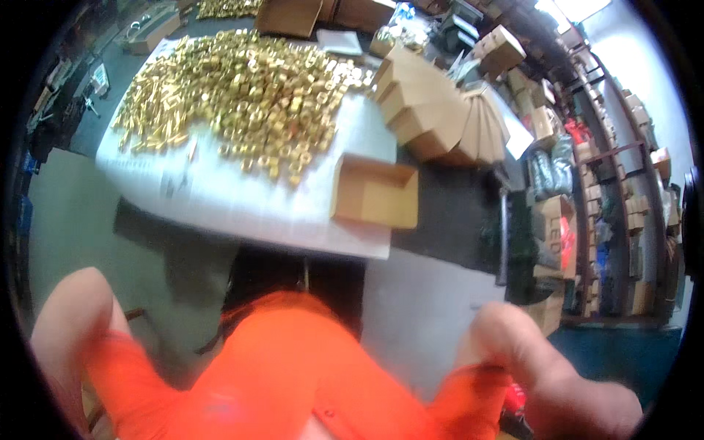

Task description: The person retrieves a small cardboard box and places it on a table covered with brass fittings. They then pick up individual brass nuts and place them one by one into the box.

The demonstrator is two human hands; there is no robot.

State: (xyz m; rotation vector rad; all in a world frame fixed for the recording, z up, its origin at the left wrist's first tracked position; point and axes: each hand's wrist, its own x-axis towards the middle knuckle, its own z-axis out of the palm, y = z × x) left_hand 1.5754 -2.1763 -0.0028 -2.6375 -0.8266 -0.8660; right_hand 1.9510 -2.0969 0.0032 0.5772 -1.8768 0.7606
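Note:
Both my bare arms are bent and drawn back beside my orange top [279, 367], away from the table. On the left my elbow and part of the forearm [77, 312] show; my left hand lies outside the picture. At lower right my right arm runs back toward the rim and ends in a blurred rounded shape, likely my right hand [590, 411], its fingers not visible. A heap of brass nut-like fittings [257, 95] and slim brass pins [158, 110] covers much of a white sheet [242, 213]. An open cardboard tray [378, 194] sits at the sheet's right front corner.
Nested cardboard trays [440, 121] fan out on the dark table [455, 198], right of the heap. More cardboard boxes [290, 15] stand behind. Shelving [616, 169] packed with boxes lines the right side. A grey metal bar [504, 235] stands near the table's right edge.

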